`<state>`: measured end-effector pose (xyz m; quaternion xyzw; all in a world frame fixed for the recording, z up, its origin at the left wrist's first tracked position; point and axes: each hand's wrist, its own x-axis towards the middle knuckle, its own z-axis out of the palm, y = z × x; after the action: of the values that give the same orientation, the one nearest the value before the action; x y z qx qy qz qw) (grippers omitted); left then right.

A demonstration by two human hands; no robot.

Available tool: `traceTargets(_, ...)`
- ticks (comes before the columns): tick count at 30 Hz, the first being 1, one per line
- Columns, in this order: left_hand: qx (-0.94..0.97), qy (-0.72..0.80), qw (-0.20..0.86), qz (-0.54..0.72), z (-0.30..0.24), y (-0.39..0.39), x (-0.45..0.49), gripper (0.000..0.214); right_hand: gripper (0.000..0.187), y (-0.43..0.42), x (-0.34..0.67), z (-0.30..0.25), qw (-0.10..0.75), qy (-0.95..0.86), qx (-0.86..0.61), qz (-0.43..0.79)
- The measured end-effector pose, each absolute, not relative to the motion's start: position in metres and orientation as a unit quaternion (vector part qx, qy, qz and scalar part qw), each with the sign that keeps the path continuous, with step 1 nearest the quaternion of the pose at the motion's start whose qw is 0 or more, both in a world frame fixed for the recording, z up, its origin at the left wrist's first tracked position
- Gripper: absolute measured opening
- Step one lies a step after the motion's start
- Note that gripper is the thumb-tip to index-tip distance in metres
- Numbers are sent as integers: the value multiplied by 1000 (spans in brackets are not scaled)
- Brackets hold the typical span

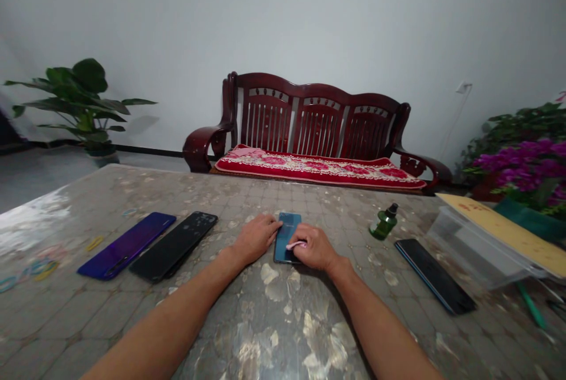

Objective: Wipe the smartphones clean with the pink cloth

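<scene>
A blue phone (287, 227) lies flat on the table in front of me, partly covered by my right hand. My left hand (257, 235) rests on the table at its left side, fingers stretched out and fingertips touching the phone's edge. Bunched in the closed fingers of my right hand (315, 247) is a small pinkish-white cloth (295, 245), pressed against the phone's surface. Most of that cloth is hidden in the fist. To the left lie a purple-blue phone (128, 245) and a black phone (174, 246), side by side.
A green spray bottle (384, 222) stands at the right, behind another dark phone (435, 276). Beyond them are a clear plastic box (477, 250) and purple flowers (526, 168). Coloured bands (33, 271) lie at the far left. A wooden bench (316, 124) stands behind the table.
</scene>
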<state>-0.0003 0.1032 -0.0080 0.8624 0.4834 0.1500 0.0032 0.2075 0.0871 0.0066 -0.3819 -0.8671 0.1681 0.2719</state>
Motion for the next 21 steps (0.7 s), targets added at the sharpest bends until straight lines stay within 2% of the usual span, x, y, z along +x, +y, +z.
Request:
traceTargets(4, 871, 480, 5, 108, 7, 101, 3, 32, 14, 99, 217, -4, 416, -773, -431, 209)
traceTargets(6, 878, 471, 1, 88, 15, 102, 5, 32, 11, 104, 220, -9, 460, -723, -457, 239)
traceTargets(9, 895, 441, -24, 62, 22, 107, 9, 34, 17, 110, 221, -15, 495, -658, -485, 295)
traceTargets(15, 948, 312, -67, -2, 30, 124, 26, 59, 27, 115, 224, -16, 567, -522, -490, 407)
traceTargets(21, 946, 318, -27, -53, 40, 136, 35, 87, 26, 116, 224, -13, 591, -468, -484, 445)
